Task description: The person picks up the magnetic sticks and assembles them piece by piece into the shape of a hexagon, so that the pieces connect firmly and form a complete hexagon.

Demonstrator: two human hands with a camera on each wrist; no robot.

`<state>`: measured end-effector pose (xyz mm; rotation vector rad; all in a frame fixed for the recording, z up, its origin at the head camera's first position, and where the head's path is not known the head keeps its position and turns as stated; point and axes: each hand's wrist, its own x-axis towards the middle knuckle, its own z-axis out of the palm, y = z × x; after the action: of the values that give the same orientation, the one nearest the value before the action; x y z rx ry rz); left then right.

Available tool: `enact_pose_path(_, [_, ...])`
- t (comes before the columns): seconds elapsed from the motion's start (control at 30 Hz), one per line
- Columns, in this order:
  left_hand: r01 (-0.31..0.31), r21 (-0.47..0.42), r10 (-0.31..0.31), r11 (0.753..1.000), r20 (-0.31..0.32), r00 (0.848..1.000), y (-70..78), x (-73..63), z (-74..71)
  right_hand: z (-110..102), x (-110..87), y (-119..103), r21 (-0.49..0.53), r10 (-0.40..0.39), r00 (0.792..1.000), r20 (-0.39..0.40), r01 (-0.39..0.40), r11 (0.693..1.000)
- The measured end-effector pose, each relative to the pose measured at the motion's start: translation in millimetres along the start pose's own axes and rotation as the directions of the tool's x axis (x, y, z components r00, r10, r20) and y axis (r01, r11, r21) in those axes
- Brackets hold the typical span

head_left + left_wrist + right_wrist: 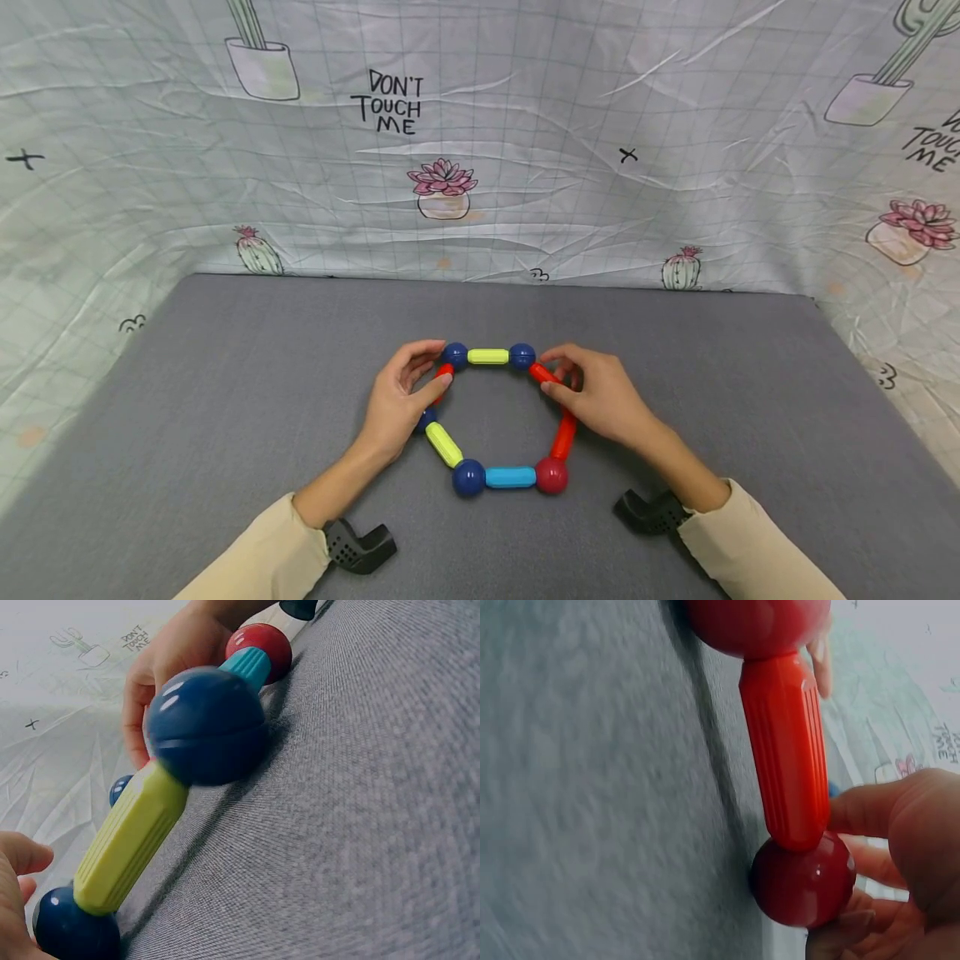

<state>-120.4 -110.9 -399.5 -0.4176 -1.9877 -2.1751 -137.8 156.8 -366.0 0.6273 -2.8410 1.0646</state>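
A ring of toy balls and ridged sticks lies on the grey table. My left hand (393, 400) is at its far left, thumb and fingers around a short red stick (444, 372) beside a blue ball (455, 356). At the far right, my right hand (603, 396) pinches another red stick (543, 373) between thumb and fingers; a dark red ball (804, 879) sits by these fingers in the right wrist view, mostly hidden in the head view. The near side has a light blue stick (510, 477) between a blue ball (469, 477) and a red ball (552, 475).
A yellow-green stick (488, 357) spans the far side, and another yellow-green stick (444, 444) the near left. The grey tabletop (225, 400) ends at a printed cloth (525, 167) behind. Black wrist mounts (360, 547) sit on both forearms.
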Motion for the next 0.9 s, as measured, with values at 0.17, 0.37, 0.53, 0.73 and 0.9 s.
enact_pose_path(0.17, [-0.001, 0.143, 0.011, 0.990, -0.067, 0.998, -0.9, -0.6, 0.3, 1.5, -4.2, -5.5, -0.015, 0.039, 0.998, -0.040, -0.040, 0.999])
enact_pose_path(0.37, [0.031, 0.410, 0.019, 0.912, -0.118, 0.993, 0.9, -3.3, 0.2, 2.9, -7.6, -8.1, -0.033, 0.067, 0.996, -0.061, -0.069, 0.997])
enact_pose_path(0.53, [0.022, 0.489, -0.004, 0.872, -0.039, 0.999, 3.1, -4.0, 1.7, 4.7, -8.1, -5.3, -0.068, 0.062, 0.995, -0.084, -0.068, 0.995])
enact_pose_path(0.73, [0.017, 0.511, -0.015, 0.859, -0.007, 1.000, 2.8, -4.0, 2.3, 8.8, -8.5, 0.1, -0.075, 0.083, 0.991, -0.108, -0.092, 0.993])
enact_pose_path(0.9, [0.014, 0.515, -0.030, 0.857, 0.021, 0.999, 2.4, -4.1, 2.2, 12.7, -8.5, 2.7, -0.079, 0.081, 0.987, -0.141, -0.093, 0.993])
